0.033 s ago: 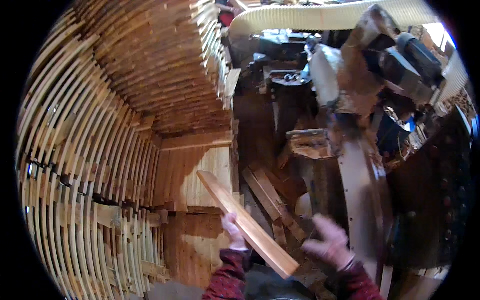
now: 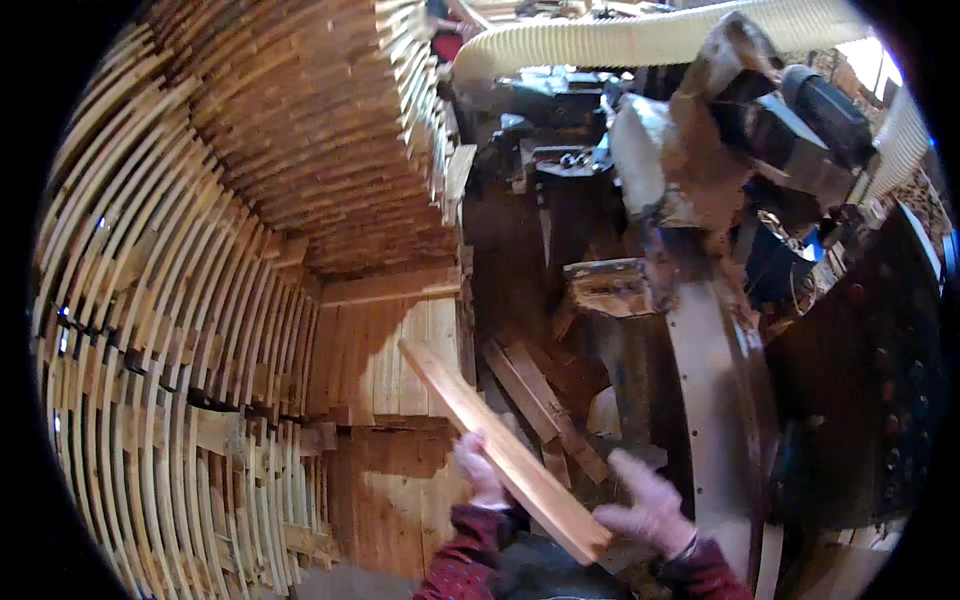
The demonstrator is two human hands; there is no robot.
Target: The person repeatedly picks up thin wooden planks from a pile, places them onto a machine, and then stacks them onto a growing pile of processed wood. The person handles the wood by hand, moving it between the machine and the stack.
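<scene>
Holding a pale wooden board [image 2: 500,450] at six o'clock, slanting up toward eleven o'clock. Left hand [image 2: 478,470] gripping it around mid-length, fingers closed on the board, likely steadying its long reach. Right hand [image 2: 650,510] hovering just beside the near end, fingers spread, blurred, touching nothing clearly. Standing near stacked planks [image 2: 200,350] at nine o'clock, scrap boards [image 2: 540,400] lying behind, machine [image 2: 700,330] at two o'clock.

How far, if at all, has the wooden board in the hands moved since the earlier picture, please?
No. The wooden board lies as before: its upper end against the pale stacked planks, its lower end between the left hand and right hand.
</scene>
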